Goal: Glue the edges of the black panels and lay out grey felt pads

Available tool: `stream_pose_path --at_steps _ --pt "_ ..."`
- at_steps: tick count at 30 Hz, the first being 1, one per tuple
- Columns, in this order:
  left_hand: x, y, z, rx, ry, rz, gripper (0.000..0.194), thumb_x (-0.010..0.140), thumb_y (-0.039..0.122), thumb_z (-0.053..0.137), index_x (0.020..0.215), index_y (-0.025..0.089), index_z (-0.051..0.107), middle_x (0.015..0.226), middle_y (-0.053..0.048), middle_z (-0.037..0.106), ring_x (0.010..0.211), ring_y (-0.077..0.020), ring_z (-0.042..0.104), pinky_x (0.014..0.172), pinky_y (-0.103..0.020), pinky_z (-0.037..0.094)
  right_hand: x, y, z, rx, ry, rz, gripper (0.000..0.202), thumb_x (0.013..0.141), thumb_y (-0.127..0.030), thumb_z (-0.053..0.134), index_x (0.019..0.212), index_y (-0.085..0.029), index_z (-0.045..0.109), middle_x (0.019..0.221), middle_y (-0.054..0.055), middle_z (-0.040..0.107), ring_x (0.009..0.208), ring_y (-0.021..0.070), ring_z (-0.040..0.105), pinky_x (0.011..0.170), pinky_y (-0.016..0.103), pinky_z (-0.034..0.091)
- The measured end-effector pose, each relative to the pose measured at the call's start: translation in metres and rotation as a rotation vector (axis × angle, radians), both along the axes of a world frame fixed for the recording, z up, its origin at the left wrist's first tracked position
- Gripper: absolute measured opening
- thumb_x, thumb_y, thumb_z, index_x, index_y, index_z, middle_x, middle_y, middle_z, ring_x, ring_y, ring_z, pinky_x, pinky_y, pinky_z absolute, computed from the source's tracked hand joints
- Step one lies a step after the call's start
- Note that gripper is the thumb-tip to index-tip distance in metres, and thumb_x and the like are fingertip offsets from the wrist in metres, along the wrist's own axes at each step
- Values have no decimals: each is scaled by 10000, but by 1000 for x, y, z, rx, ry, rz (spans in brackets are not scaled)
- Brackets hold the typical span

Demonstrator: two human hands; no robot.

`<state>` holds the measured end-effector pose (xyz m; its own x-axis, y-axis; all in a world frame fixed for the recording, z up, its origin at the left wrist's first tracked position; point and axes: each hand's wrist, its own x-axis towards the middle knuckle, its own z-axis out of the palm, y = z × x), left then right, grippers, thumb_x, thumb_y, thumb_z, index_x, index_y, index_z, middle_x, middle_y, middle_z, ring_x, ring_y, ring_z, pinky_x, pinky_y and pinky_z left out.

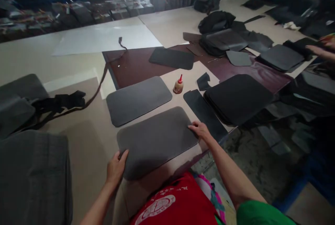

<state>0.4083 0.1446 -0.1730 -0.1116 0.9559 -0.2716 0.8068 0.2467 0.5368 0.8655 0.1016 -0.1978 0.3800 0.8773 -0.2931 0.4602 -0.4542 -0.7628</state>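
A dark grey rounded panel [157, 141] lies near the table's front edge. My left hand [117, 166] grips its left end, thumb on top and fingers under the edge. At the panel's right end my right hand [199, 129] pinches the edge between thumb and fingers. Just beyond lies a second grey panel [138, 100], flat and apart from the held one. A small bottle with a red nozzle [178, 86] stands upright to the right of that second panel.
Black panels [239, 97] are stacked at the right, beside a dark strip [204, 113]. A large dark stack [34, 176] stands at the left front. A brown strap [101, 87] crosses the table. Another person's hand [320, 51] shows at the far right.
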Motion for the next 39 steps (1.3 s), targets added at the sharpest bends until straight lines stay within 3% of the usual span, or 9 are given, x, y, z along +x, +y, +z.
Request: stream_pose_path --at_steps 13,22,28,34,39 --pt "3 -1 -5 -8 97 -51 424 832 649 452 740 239 510 677 -39 607 669 -248 587 637 -323 414 7 -1 -6 10 -82 64 381 712 -569 632 628 -224 494 606 -37 468 620 148 442 584 267 298" --pt "3 1 -12 -17 80 -16 388 818 623 489 708 251 490 619 -7 533 609 -222 516 608 -307 351 8 0 -3 17 -139 107 394 721 -576 619 605 -222 489 603 -35 491 625 146 457 584 261 318" --pt "6 -3 -8 -4 -99 28 358 786 582 545 714 233 517 648 0 540 641 -198 504 625 -293 341 5 -6 6 -3 -153 117 445 698 -647 609 611 -226 492 595 -19 510 615 162 474 578 280 328" --pt "-2 -2 -13 -20 -224 57 399 826 569 486 647 213 460 592 47 441 603 -134 438 582 -255 317 19 -6 -8 -111 -206 111 464 644 -684 652 707 -225 618 638 1 611 639 195 563 596 296 373" --pt "-4 -7 -9 -32 -349 63 382 827 551 495 665 206 471 579 56 421 584 -122 418 555 -244 314 21 -5 -10 -163 -255 118 510 623 -714 634 757 -223 671 685 25 672 668 233 623 596 307 406"
